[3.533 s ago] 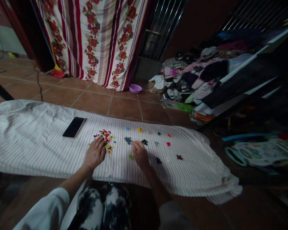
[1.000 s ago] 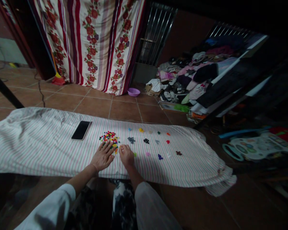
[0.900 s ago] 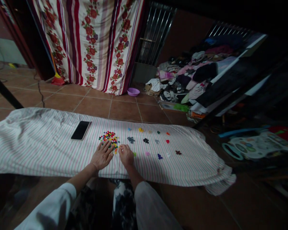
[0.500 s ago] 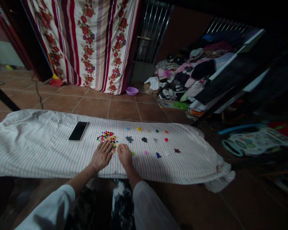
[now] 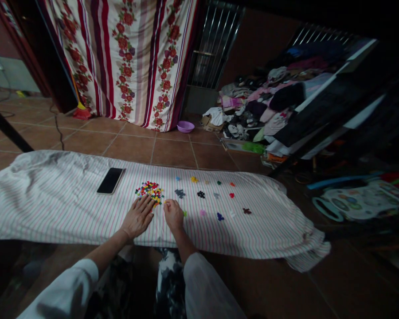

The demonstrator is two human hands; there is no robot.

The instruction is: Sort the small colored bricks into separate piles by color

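Note:
On the striped cloth lies a heap of tiny multicoloured pieces [image 5: 149, 189], too small to name by kind. My left hand [image 5: 138, 218] rests flat, its fingers stretched out over the heap's near edge. Just right of the heap, my right hand [image 5: 174, 214] is closed in a pinch, and a small yellow piece [image 5: 165, 202] shows at its fingertips. Further right are small one-colour groups, among them a dark grey group [image 5: 179, 193], a black group [image 5: 201, 194], a yellow group [image 5: 194, 179], a blue group [image 5: 220, 216] and a brown group [image 5: 246, 211]. A light green group [image 5: 185, 213] is partly behind my right hand.
A phone [image 5: 111, 180] lies on the striped cloth [image 5: 66, 199], left of the heap. Beyond the cloth, a purple basin [image 5: 185, 127] stands on the tiled floor by a flowered curtain [image 5: 139, 66]. Piled clothes [image 5: 252, 106] are at the back right.
The loose pieces between my hands now lie closer to the heap. My left hand has shifted slightly left. The right hand stays pinched at nearly the same spot, and the view has shifted a little.

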